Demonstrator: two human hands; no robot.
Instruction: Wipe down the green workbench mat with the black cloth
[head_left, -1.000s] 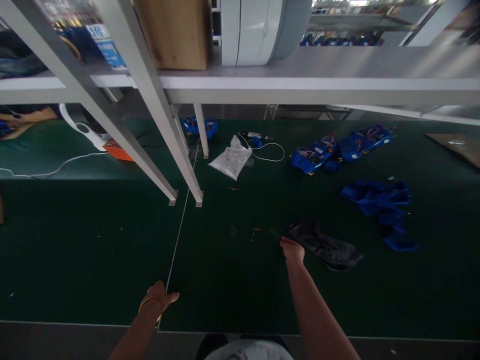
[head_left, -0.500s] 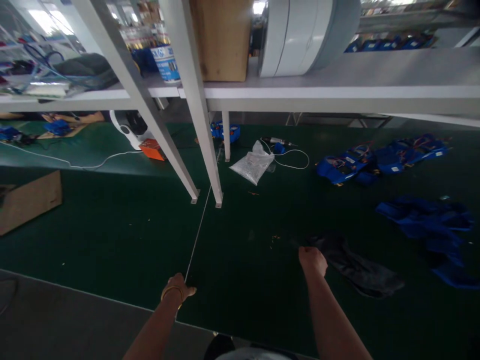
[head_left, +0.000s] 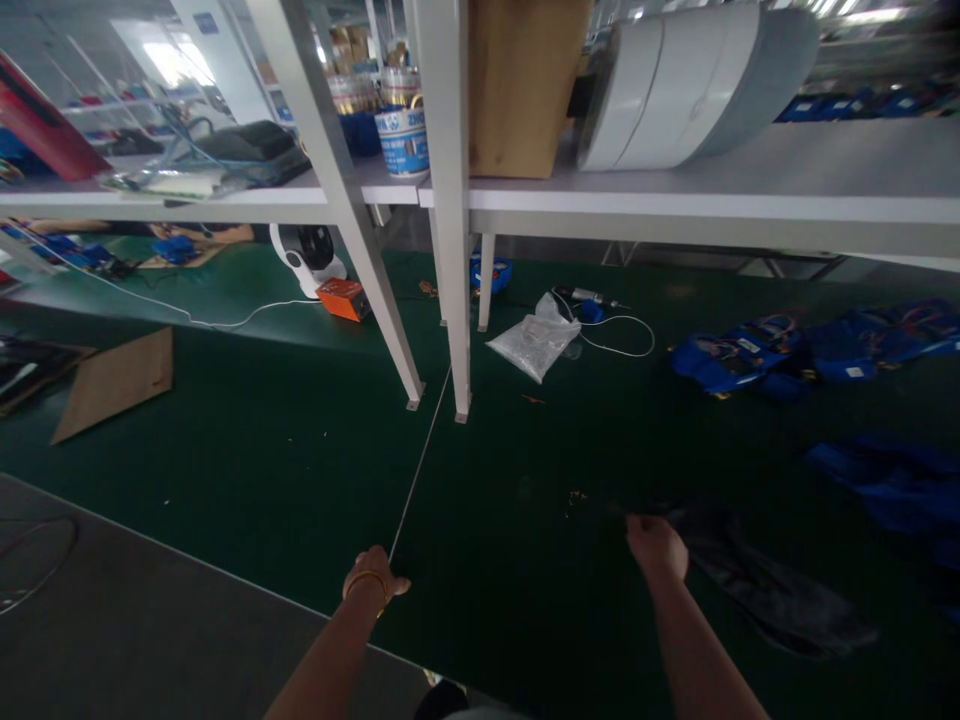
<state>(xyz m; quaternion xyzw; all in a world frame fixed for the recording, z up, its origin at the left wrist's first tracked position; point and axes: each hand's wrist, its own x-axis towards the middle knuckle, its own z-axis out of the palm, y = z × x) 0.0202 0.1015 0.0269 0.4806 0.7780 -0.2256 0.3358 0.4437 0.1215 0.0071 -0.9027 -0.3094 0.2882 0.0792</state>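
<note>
Right hand (head_left: 657, 546) is gripping, fingers curled, the near edge of the black cloth (head_left: 772, 595) lying flat on the green bench mat (head_left: 225, 450), while left hand (head_left: 373, 580), finger spread unclear, is bracing at the mat edge.

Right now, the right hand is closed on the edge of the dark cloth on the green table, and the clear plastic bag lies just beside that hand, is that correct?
Not quite. The head view shows the right hand closed at the edge of the dark cloth on the green table, but the clear plastic bag lies well away from it, farther back near the shelf legs.
</note>
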